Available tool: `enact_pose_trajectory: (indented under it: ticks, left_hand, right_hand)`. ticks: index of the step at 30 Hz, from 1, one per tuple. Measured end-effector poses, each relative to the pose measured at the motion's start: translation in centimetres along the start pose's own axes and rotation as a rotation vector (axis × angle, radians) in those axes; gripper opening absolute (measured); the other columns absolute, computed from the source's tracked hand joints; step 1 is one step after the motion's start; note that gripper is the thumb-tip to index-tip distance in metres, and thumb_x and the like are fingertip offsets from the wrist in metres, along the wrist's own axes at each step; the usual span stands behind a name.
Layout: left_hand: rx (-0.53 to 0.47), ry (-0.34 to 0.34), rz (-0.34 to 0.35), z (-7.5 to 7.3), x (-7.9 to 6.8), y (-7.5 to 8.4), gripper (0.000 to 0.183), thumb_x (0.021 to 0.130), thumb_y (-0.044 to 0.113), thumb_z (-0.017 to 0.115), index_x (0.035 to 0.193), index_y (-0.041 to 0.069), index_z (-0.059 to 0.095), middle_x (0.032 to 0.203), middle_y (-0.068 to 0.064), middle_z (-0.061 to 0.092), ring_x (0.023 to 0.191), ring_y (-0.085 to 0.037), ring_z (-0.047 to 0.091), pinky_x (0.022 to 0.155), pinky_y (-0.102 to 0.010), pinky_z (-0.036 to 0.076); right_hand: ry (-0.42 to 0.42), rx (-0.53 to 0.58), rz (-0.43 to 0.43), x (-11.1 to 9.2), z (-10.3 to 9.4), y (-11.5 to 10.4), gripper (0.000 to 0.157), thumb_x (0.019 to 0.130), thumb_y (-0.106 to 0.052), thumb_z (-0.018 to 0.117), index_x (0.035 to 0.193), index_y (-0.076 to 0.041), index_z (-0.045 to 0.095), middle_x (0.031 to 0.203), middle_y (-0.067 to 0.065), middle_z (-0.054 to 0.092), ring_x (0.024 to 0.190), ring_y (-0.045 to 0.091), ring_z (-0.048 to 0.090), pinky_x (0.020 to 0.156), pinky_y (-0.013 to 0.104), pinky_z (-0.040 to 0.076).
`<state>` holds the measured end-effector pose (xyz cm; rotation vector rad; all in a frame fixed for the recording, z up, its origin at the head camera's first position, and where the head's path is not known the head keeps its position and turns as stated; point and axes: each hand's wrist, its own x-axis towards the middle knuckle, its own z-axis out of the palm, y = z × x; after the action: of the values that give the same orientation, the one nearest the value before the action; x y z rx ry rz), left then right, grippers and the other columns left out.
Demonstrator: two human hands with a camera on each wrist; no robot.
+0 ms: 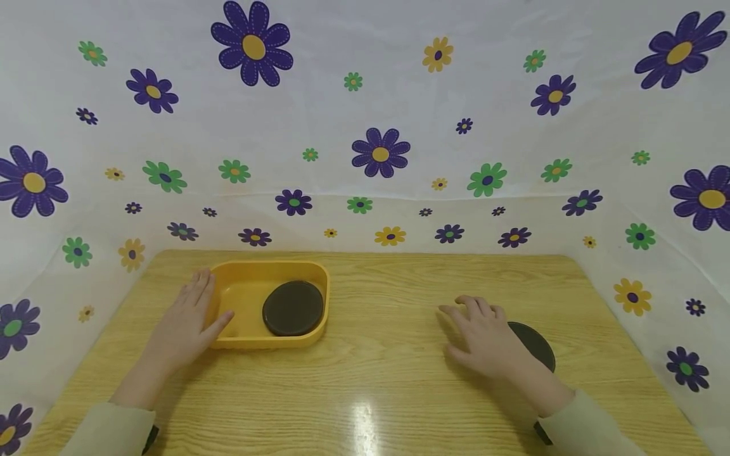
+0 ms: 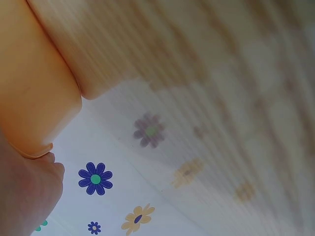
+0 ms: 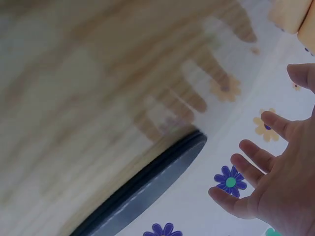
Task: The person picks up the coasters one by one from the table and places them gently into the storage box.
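A yellow rectangular tray point(image 1: 274, 342) sits on the wooden table at left, with a dark round disc point(image 1: 293, 309) lying in its right half. My left hand point(image 1: 185, 323) rests at the tray's left end, fingers straight along the rim and thumb reaching over the inside. In the left wrist view, fingertips point(image 2: 56, 166) meet the tray's edge. To the right, my right hand point(image 1: 485, 339) hovers over the table, fingers spread and holding nothing. A second dark disc point(image 1: 535, 345) lies beneath that wrist, partly hidden by it; its ridged edge shows in the right wrist view.
The wood-grain table point(image 1: 376, 373) is glossy and reflects the right hand in the right wrist view. A white cloth point(image 1: 319, 114) printed with purple, green and yellow flowers stands around the back and both sides.
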<state>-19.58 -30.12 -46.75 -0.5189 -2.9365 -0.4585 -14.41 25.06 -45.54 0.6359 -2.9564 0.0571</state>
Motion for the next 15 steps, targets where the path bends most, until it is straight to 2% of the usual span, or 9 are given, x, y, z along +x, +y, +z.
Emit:
enact_pose_trajectory:
  ticks: [11, 15]
  left_hand:
    - [-0.005, -0.001, -0.013, -0.2, -0.1, 0.4, 0.09, 0.109, 0.05, 0.051, 0.163, -0.014, 0.019, 0.172, -0.035, 0.017, 0.162, -0.052, 0.016, 0.138, -0.048, 0.001]
    - [-0.006, 0.0, -0.011, -0.2, -0.1, 0.4, 0.089, 0.109, 0.049, 0.052, 0.163, -0.014, 0.018, 0.172, -0.035, 0.017, 0.162, -0.052, 0.016, 0.138, -0.045, -0.001]
  right_hand:
    - [-0.039, 0.042, 0.095, -1.9, -0.4, 2.1, 0.065, 0.094, -0.04, 0.071, 0.151, -0.014, 0.054, 0.146, 0.026, 0.053, 0.135, 0.049, 0.052, 0.096, 0.077, 0.049]
    - [-0.041, 0.05, 0.118, -2.5, -0.4, 2.9, 0.067, 0.094, -0.041, 0.072, 0.152, -0.014, 0.053, 0.146, 0.028, 0.053, 0.134, 0.051, 0.052, 0.094, 0.077, 0.049]
